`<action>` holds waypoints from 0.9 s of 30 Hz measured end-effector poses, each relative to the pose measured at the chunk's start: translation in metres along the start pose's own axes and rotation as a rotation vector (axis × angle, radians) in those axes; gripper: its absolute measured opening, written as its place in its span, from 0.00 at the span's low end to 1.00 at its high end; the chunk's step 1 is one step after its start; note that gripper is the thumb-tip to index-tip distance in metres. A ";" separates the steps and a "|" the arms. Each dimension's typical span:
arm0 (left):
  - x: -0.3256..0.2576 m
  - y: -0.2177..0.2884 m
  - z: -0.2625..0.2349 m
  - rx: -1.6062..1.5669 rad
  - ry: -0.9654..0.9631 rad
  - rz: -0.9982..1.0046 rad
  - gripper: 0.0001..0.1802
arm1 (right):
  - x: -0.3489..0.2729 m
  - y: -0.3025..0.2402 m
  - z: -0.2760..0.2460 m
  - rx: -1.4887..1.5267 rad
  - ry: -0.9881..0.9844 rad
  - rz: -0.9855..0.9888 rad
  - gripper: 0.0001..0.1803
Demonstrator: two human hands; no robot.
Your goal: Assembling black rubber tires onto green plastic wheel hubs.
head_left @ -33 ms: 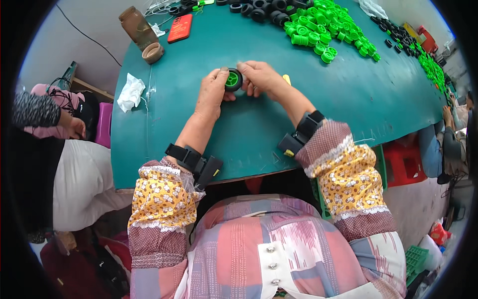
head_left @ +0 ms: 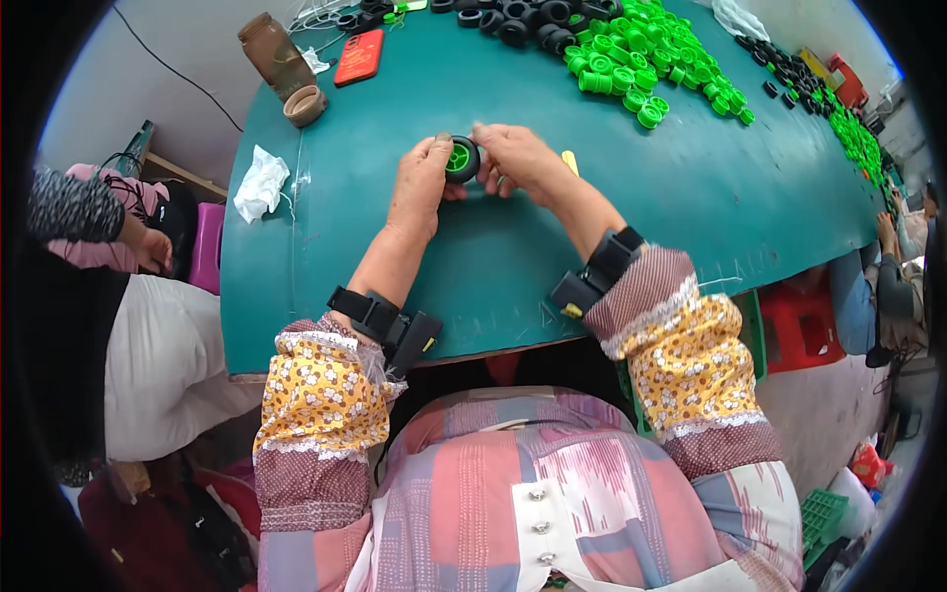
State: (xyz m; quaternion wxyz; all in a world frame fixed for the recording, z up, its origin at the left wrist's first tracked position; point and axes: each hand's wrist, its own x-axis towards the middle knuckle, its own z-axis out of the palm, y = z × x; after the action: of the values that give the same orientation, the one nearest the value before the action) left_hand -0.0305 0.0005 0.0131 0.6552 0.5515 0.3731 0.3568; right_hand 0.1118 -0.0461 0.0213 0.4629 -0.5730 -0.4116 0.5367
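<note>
Over the green table (head_left: 513,266), both my hands hold one small toy wheel, a black tyre (head_left: 477,163) around a bright green spoked hub (head_left: 459,158). My left hand (head_left: 422,183) is closed on its left side, with the thumb on the upper rim and a fingertip showing below. On the right side, my right hand (head_left: 518,158) has its thumb and curled fingers at the tyre's edge; the fingertips are partly hidden. Beyond the right wrist lies a yellow stick-like piece (head_left: 569,161), mostly covered by the arm.
Green hubs (head_left: 631,59) lie heaped at the back right, beside black tyres (head_left: 513,25). A red phone (head_left: 359,56), a brown jar (head_left: 274,57), its lid (head_left: 305,106) and crumpled tissue (head_left: 261,185) are at the left. Another person's hand (head_left: 153,251) shows at far left.
</note>
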 end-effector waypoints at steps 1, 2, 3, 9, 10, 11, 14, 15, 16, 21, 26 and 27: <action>-0.002 0.005 0.002 -0.011 0.019 0.026 0.14 | -0.004 -0.002 0.003 0.061 0.009 -0.002 0.23; -0.003 0.010 0.004 -0.021 0.037 0.051 0.13 | -0.009 -0.004 0.005 0.122 0.018 -0.004 0.23; -0.005 0.014 0.009 0.005 0.037 0.095 0.13 | -0.015 -0.005 0.006 0.186 0.036 -0.001 0.23; -0.012 0.022 0.034 0.272 0.020 0.498 0.15 | -0.045 -0.015 0.017 0.047 0.223 -0.293 0.23; -0.013 0.024 0.038 0.271 0.013 0.532 0.15 | -0.051 -0.020 0.018 -0.012 0.297 -0.334 0.23; -0.014 0.025 0.042 0.270 0.007 0.566 0.15 | -0.052 -0.021 0.015 -0.027 0.321 -0.340 0.23; -0.014 0.024 0.049 0.322 0.007 0.629 0.15 | -0.051 -0.017 0.010 -0.079 0.397 -0.394 0.25; -0.015 0.023 0.049 0.350 0.014 0.639 0.15 | -0.049 -0.013 0.009 -0.104 0.424 -0.433 0.25; -0.017 0.022 0.050 0.362 0.008 0.628 0.16 | -0.047 -0.010 0.008 -0.129 0.450 -0.472 0.25; -0.017 0.016 0.052 0.416 -0.009 0.593 0.18 | -0.047 -0.003 0.006 0.020 0.447 -0.409 0.26; -0.015 0.012 0.054 0.384 0.043 0.634 0.15 | -0.051 -0.005 0.003 0.143 0.326 -0.312 0.24; -0.014 0.012 0.056 0.351 0.061 0.650 0.14 | -0.053 -0.008 -0.001 0.167 0.256 -0.284 0.23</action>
State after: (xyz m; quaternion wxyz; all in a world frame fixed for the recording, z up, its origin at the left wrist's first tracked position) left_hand 0.0118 -0.0358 0.0331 0.3916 0.7342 0.2533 0.4934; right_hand 0.1085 -0.0962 0.0412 0.6284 -0.5324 -0.3802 0.4209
